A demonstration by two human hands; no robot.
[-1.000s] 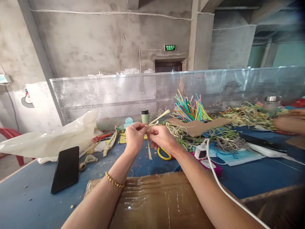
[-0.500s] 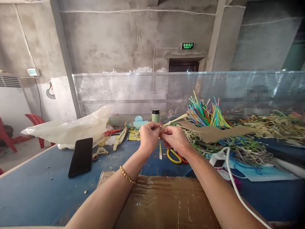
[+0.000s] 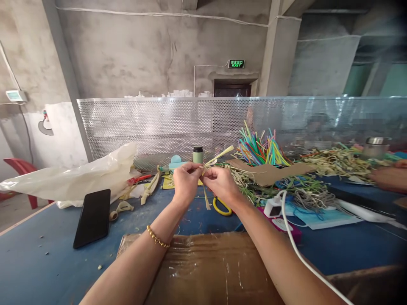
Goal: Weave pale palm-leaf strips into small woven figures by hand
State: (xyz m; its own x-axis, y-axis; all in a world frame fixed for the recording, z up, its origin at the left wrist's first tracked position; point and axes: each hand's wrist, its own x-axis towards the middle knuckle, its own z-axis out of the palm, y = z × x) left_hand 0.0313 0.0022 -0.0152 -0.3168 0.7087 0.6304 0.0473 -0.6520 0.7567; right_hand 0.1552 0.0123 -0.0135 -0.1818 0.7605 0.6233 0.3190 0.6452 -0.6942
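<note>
My left hand (image 3: pixel 186 182) is closed in a pinch above the table, thumb and fingers on a pale straw-like strip (image 3: pixel 224 153). Close against it, my right hand (image 3: pixel 221 182) also pinches the strip. One end sticks out up and to the right; another pale end (image 3: pixel 207 200) hangs below the fingers. The exact spot between the fingertips is hidden. Just under my right hand lie scissors with a yellow handle (image 3: pixel 219 208), partly covered. A brown taped cardboard piece (image 3: pixel 213 267) lies beneath my forearms.
A black phone (image 3: pixel 93 218) and a crumpled plastic bag (image 3: pixel 73 173) are on the left. Behind my hands stands a green bottle (image 3: pixel 197 155). Rightward are coloured pipe cleaners (image 3: pixel 257 146), dry fibres (image 3: pixel 337 163), a charger with cable (image 3: pixel 273 207), and another person's hand (image 3: pixel 389 176).
The view has turned to the right, so things sit further left. Another person's hand and a metal-lidded container have come into view at right. Both my hands keep their pinch on the strip.
</note>
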